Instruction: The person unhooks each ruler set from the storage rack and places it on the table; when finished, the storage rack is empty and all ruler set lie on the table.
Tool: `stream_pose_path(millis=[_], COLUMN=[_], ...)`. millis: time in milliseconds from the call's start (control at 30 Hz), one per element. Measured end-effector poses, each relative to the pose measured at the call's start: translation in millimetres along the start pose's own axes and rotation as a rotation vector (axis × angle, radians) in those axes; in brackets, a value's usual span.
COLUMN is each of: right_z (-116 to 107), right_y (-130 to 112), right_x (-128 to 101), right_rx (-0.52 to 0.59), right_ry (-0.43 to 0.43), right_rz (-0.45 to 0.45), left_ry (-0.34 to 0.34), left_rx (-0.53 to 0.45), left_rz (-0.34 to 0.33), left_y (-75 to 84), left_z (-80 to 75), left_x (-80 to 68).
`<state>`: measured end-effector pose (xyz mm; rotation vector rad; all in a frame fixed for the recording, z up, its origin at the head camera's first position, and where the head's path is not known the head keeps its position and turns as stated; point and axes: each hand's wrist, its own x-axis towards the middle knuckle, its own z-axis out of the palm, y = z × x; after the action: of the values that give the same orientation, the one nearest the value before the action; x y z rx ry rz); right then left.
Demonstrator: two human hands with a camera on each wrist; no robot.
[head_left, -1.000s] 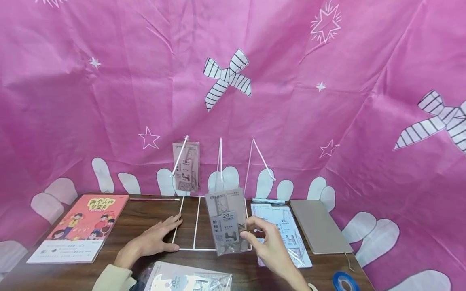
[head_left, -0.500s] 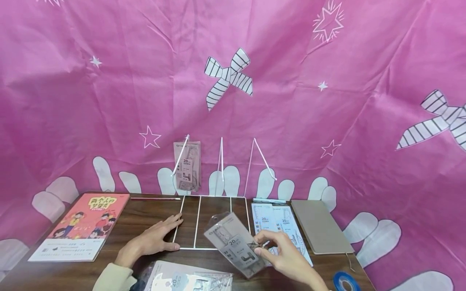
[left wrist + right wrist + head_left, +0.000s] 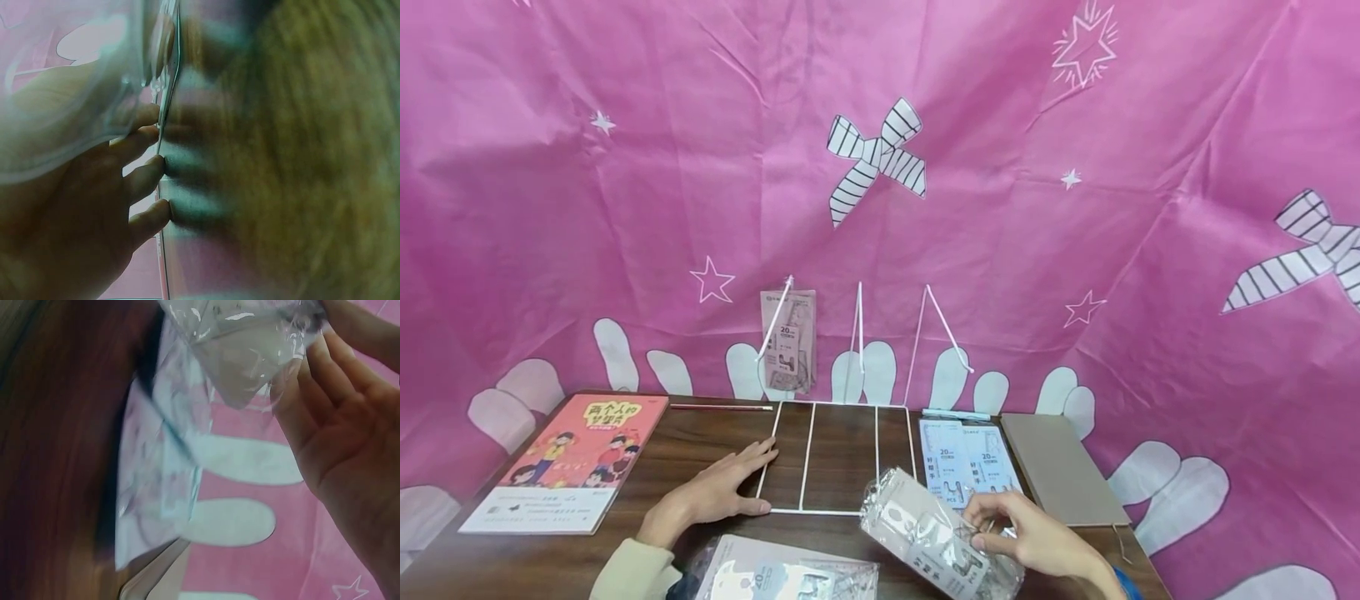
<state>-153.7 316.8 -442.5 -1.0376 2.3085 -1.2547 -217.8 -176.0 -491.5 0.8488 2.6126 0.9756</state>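
My right hand pinches the edge of a ruler set in a clear plastic sleeve, tilted above the table at the front right. In the right wrist view, the sleeve's corner shows beside the fingers. My left hand lies on the table with its fingers extended, fingertips at the left side of a white wire rack. Another ruler set hangs from the rack's left hook. A further sleeved ruler set lies at the front edge of the view, partly cut off.
Two bluish ruler sets lie right of the rack, with a grey notebook beyond them. A red and white book lies far left. A pencil lies at the back edge, before a pink cloth backdrop.
My right hand has brought the ruler set down from upright before the rack, toward me and to the right, tilting it. The left hand has stayed in place.
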Motion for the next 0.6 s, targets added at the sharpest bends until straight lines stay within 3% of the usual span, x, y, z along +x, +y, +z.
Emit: stream_pose_path(millis=[233,400,600], right_z=[-4,-5,-5], right_y=[18,27,31], right_x=[-10,-11,-10], right_rx=[0.139,0.253,0.24], right_ry=[-0.142,-0.253,-0.279], right_rz=[0.079,0.058,0.056], left_ry=[0.0,0.002,0.004], left_rx=[0.004,0.005,0.001], left_rz=[0.0,-0.003,-0.005], left_y=[-1.4,-0.6,-0.6], left_z=[0.8,-0.2,-0.5], left_x=[0.5,1.1,0.9])
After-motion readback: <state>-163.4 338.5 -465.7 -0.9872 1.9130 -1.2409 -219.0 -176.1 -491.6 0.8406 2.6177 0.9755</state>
